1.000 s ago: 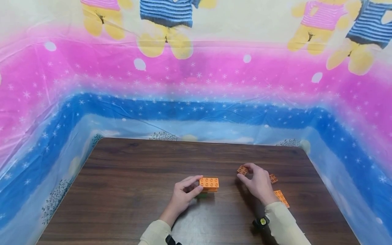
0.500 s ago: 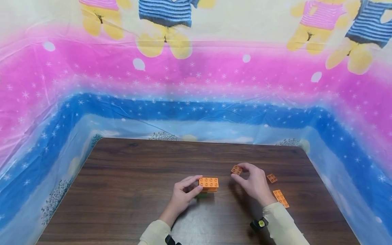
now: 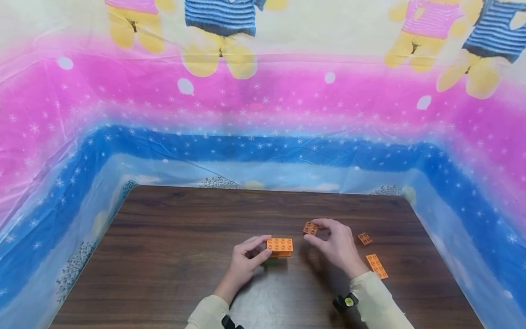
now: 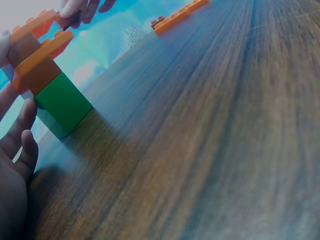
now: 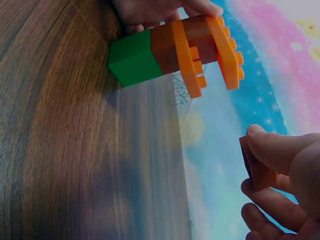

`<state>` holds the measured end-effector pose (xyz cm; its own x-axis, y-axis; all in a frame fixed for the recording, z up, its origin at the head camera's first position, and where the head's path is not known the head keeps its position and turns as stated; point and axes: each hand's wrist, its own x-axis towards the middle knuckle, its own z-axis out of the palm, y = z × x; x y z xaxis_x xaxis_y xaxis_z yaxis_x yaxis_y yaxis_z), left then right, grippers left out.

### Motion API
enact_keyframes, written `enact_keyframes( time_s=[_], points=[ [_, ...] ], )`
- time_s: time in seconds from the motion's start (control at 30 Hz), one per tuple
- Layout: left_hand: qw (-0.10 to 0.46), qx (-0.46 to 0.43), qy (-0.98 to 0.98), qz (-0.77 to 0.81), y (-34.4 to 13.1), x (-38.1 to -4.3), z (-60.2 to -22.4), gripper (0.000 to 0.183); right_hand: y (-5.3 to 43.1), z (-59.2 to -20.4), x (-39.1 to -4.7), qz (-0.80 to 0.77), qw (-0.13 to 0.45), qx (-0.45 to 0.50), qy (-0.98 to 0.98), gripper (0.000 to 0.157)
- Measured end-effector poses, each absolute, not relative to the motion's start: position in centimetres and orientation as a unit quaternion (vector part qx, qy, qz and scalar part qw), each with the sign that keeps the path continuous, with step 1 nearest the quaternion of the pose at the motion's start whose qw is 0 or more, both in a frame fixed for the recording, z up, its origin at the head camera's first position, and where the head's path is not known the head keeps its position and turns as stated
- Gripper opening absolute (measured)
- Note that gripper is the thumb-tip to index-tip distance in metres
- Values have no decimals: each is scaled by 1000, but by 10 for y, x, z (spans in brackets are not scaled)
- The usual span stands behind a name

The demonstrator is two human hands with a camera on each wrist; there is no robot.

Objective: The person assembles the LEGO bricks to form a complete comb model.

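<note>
A toy-brick stack stands on the table: a green block [image 5: 132,59] at the bottom, then brown bricks alternating with long orange studded plates [image 3: 280,244]. My left hand [image 3: 243,259] grips the stack's left side, thumb and fingers around its upper part. To the right, off the table, a small brown toy brick [image 3: 310,228] with a square studded top is pinched between the thumb and fingers of my right hand [image 3: 339,244]. In the right wrist view this brick [image 5: 262,172] hangs apart from the stack, lower in the picture.
A second small brown brick [image 3: 365,238] and a loose long orange plate [image 3: 376,266] lie on the dark wooden table [image 3: 172,246], right of my right hand. A printed pink and blue cloth [image 3: 263,109] surrounds the table's back and sides.
My right hand has moved left with the brown brick, nearer the stack. That uncovers the other small brown brick on the table. My left hand and the stack have stayed in place.
</note>
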<state>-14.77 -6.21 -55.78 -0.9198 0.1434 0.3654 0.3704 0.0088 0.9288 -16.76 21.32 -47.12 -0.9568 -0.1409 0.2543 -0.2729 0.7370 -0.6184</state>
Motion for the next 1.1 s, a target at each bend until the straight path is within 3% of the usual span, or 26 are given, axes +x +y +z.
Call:
enact_keyframes(
  time_s=[0.6, 1.1],
  points=[
    [89, -180, -702, -683, -61, -147, -558, 32, 194, -457, -159, 361, 134, 174, -906, 44],
    [83, -186, -710, -674, -63, -148, -558, 33, 176, -452, -155, 376, 123, 194, -898, 43]
  ],
)
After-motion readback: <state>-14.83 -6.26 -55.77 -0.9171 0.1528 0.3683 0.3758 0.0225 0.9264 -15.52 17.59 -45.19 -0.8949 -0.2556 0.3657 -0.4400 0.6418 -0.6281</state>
